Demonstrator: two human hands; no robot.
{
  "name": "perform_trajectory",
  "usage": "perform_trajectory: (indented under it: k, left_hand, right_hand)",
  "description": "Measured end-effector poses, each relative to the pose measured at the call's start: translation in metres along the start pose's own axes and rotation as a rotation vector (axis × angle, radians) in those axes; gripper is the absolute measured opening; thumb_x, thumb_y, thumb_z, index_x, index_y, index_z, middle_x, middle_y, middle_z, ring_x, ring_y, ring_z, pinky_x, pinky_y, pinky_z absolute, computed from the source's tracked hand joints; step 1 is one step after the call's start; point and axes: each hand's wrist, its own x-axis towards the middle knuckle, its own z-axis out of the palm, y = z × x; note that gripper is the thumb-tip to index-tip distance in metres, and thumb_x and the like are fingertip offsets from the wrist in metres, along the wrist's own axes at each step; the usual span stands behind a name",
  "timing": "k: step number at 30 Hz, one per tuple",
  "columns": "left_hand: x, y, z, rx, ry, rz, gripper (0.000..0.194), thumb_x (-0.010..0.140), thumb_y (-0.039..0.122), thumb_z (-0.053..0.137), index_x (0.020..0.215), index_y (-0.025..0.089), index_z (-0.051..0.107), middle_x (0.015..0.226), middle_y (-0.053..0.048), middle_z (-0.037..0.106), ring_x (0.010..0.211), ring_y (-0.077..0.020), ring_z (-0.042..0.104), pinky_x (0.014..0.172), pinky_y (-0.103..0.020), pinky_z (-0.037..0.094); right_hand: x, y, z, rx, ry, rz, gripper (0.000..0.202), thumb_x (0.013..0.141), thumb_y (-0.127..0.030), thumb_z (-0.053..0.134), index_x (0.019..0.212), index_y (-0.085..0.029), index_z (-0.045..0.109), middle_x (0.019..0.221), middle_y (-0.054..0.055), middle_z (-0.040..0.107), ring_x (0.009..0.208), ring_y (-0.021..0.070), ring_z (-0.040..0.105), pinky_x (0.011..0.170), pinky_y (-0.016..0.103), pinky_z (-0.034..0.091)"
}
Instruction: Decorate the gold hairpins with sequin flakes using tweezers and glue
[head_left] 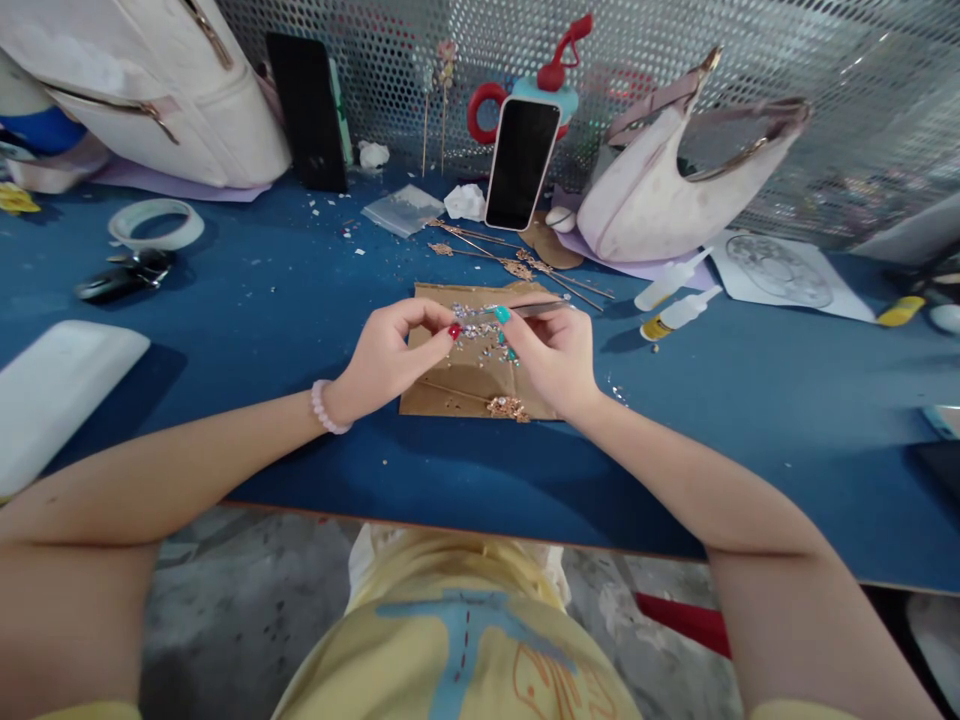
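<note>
My right hand (559, 355) is closed on a pair of metal tweezers (538, 309), whose tips point left towards my left hand (390, 350). The thumb and forefinger of my left hand are pinched together near those tips; whatever is between them is too small to make out. Both hands are over a piece of brown cardboard (450, 402). Small shiny rhinestones (487, 352) lie scattered on it, under and between my fingers. Along the cardboard's near edge rests a thin hair stick with a rose-gold flower ornament (508, 407).
Behind the cardboard lie several ornamented sticks (517, 268). A phone (523, 163) leans on a cup, and two glue bottles (679, 313) lie at right. A white handbag (660, 195), a backpack (172, 90), a tape roll (156, 224) and a white box (64, 390) surround the area.
</note>
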Motion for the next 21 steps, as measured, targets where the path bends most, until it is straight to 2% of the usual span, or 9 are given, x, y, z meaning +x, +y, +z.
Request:
perform_trajectory:
  k: [4, 9, 13, 17, 21]
  left_hand:
    - [0.0000, 0.0006, 0.0007, 0.015, 0.021, 0.003, 0.013, 0.080, 0.028, 0.062, 0.080, 0.016, 0.068, 0.077, -0.004, 0.071, 0.073, -0.0153, 0.064, 0.069, -0.026, 0.048]
    - [0.0013, -0.0006, -0.0009, 0.167, 0.031, 0.037, 0.012, 0.076, 0.024, 0.061, 0.072, 0.016, 0.067, 0.070, 0.000, 0.069, 0.066, -0.0129, 0.061, 0.063, -0.023, 0.046]
    - [0.0016, 0.0014, -0.0029, 0.242, 0.020, 0.080, 0.010, 0.074, 0.022, 0.060, 0.068, 0.015, 0.064, 0.064, 0.002, 0.065, 0.060, -0.0108, 0.057, 0.058, -0.022, 0.043]
    - [0.0019, 0.0021, -0.0044, 0.242, 0.004, 0.111, 0.008, 0.073, 0.019, 0.059, 0.067, 0.015, 0.062, 0.064, 0.002, 0.064, 0.061, -0.0103, 0.057, 0.060, -0.021, 0.043]
    - [0.0036, -0.0008, -0.0050, 0.229, 0.012, 0.115, 0.009, 0.075, 0.020, 0.059, 0.069, 0.015, 0.063, 0.067, 0.001, 0.066, 0.064, -0.0111, 0.059, 0.062, -0.022, 0.045]
  right_hand:
    - [-0.0025, -0.0004, -0.0005, -0.075, 0.015, -0.039, 0.022, 0.083, -0.036, 0.061, 0.076, -0.017, 0.070, 0.069, 0.001, 0.064, 0.055, 0.0077, 0.051, 0.048, 0.022, 0.039]
    - [-0.0051, -0.0007, 0.0014, -0.144, 0.050, -0.152, 0.012, 0.081, -0.025, 0.062, 0.078, -0.016, 0.071, 0.075, 0.001, 0.069, 0.057, 0.0074, 0.056, 0.048, 0.020, 0.040]
    - [-0.0060, -0.0026, 0.0022, -0.166, 0.037, -0.199, 0.013, 0.080, -0.024, 0.063, 0.078, -0.015, 0.071, 0.074, 0.002, 0.070, 0.059, 0.0079, 0.058, 0.049, 0.020, 0.042]
    - [-0.0061, -0.0024, 0.0014, -0.180, 0.024, -0.192, 0.012, 0.079, -0.023, 0.062, 0.077, -0.014, 0.070, 0.074, 0.003, 0.070, 0.059, 0.0080, 0.057, 0.050, 0.020, 0.041]
    - [-0.0045, 0.0034, 0.0008, -0.101, 0.036, -0.129, 0.012, 0.079, -0.026, 0.063, 0.075, -0.017, 0.069, 0.074, 0.000, 0.069, 0.055, 0.0066, 0.054, 0.047, 0.020, 0.039]
